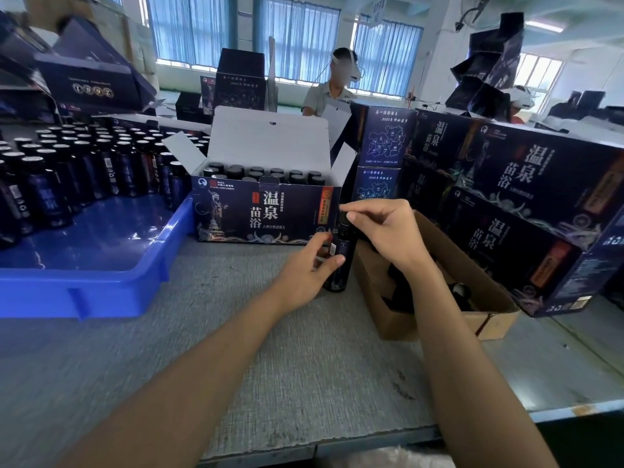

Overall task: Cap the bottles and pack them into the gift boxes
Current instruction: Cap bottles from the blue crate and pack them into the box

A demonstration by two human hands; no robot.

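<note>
Bottle [337, 280] stood upright on grey table [270, 349], just right of the open gift box [263, 214] at its near-right corner. Body gripped by left hand [312, 268]. Right hand [385, 231] held above, thumb and forefinger pinched on the bottle's top end; cap can't be told apart from the neck. Gift box lid flap raised, rows of capped bottles [263, 173] inside. Blue tray [67, 287] at left, uncased bottles [84, 163] massed at its far side. Cardboard box [398, 322] near right; closed gift boxes [526, 231] stacked beyond it.
</note>
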